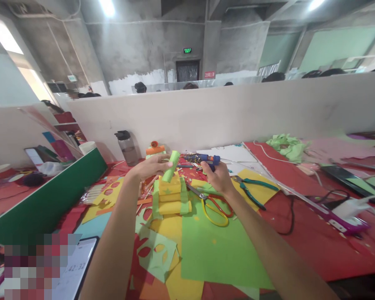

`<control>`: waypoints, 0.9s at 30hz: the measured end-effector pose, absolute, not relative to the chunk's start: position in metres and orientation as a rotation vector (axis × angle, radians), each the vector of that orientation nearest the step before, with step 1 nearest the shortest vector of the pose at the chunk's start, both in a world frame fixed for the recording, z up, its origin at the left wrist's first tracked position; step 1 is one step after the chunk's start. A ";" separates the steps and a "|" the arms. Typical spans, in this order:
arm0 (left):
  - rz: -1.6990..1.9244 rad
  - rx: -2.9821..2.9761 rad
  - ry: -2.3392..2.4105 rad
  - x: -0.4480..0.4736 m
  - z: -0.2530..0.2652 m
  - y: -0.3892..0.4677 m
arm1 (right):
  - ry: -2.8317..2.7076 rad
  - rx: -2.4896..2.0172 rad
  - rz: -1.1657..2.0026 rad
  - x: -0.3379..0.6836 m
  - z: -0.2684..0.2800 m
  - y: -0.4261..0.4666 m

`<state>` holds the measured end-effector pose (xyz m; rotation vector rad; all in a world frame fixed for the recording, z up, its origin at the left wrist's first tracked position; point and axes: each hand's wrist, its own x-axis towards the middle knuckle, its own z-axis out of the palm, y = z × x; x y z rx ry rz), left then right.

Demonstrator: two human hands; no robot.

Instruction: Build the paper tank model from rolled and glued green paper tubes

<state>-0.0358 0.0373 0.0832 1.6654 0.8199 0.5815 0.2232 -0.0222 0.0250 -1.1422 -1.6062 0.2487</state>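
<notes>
My left hand [153, 165] pinches a rolled tube of light green paper [171, 167], tilted above a small yellow and green paper model [169, 196]. In my right hand [219, 178] is a blue hot glue gun [213, 159], its front end pointing left toward the tube. A gap shows between the glue gun and the tube. Below my right hand lie scissors [217, 216] with yellow and orange handles, spread apart. Teal-handled pliers [253, 189] rest on yellow paper to the right. A flat green sheet [221, 254] lies between my forearms.
A dark-lidded bottle [127, 149] stands by the white partition [225, 114]. On the left are an upright green board [53, 196] and a device with a lit screen [76, 268]. Cut paper scraps [158, 252] lie near. Right are crumpled green paper [286, 148] and a purple power strip [339, 221].
</notes>
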 end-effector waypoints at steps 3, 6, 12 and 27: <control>0.619 1.626 0.819 -0.036 0.082 0.038 | -1.687 -1.118 0.241 0.221 0.025 -0.024; 0.648 1.614 0.825 -0.035 0.081 0.039 | -1.778 -1.088 0.220 0.218 0.025 -0.026; 0.695 1.581 0.846 -0.035 0.078 0.042 | -1.858 -1.111 0.292 0.218 0.026 -0.030; 0.745 1.541 0.833 -0.037 0.074 0.047 | -1.910 -1.085 0.384 0.217 0.027 -0.032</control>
